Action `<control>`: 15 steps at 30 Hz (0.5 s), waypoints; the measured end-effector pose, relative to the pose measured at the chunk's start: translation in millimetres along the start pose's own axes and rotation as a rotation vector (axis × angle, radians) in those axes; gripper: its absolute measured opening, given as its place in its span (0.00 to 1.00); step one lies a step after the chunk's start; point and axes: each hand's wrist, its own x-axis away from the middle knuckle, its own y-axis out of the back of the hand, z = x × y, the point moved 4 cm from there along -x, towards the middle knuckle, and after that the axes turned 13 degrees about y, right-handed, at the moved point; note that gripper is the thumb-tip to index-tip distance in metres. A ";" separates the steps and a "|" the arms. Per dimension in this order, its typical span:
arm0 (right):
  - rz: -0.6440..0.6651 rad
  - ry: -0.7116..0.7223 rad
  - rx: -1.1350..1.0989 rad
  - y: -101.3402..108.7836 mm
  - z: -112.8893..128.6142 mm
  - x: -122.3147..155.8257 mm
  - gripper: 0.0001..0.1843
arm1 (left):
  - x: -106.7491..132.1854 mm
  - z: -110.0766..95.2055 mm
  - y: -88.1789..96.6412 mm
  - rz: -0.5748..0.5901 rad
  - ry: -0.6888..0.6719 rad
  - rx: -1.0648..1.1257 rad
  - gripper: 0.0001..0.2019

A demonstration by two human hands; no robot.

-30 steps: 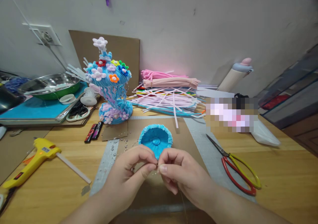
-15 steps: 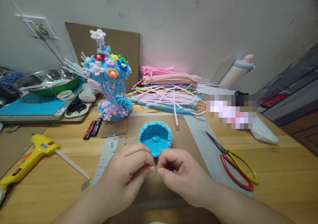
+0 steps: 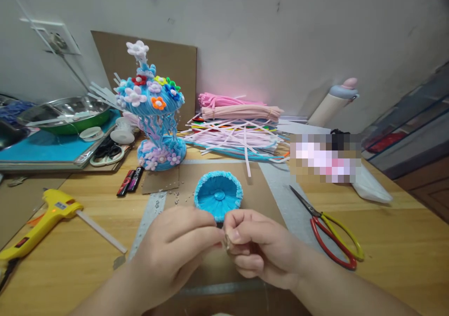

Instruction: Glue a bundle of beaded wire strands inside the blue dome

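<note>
My left hand and my right hand meet in front of a blue fuzzy bowl shape that opens toward me. Between the right thumb and fingers sits a small brownish-gold piece, too small to name. The left fingertips press together right against it, and what they hold is hidden. Below the hands lies a brown cardboard sheet over a translucent mat. Loose clear beads lie on it, left of the bowl shape.
A yellow glue gun lies on the left. Red-and-yellow-handled scissors rest on the right. A flowered blue pipe-cleaner piece stands at the back left, near bundled pipe cleaners. A pale bottle leans by the wall.
My right hand has turned and its fingers have shifted, so the brownish-gold piece now shows. The left hand has rolled over slightly toward the right one. The bowl shape stays put.
</note>
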 end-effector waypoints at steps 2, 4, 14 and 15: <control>0.027 -0.126 -0.129 -0.1 -4.2 1.5 0.06 | 3.0 -3.4 0.4 -0.077 -0.130 -0.099 0.11; 0.058 -0.231 -0.208 -1.2 -8.2 3.3 0.06 | 4.0 -5.5 0.1 -0.108 -0.204 -0.152 0.09; -0.021 0.101 0.146 -6.5 -3.3 1.2 0.08 | 6.0 -2.7 -7.0 -0.144 0.057 -0.052 0.07; -0.039 0.168 0.277 -6.5 -0.6 1.8 0.07 | 4.9 -1.3 -7.9 -0.119 0.109 -0.026 0.07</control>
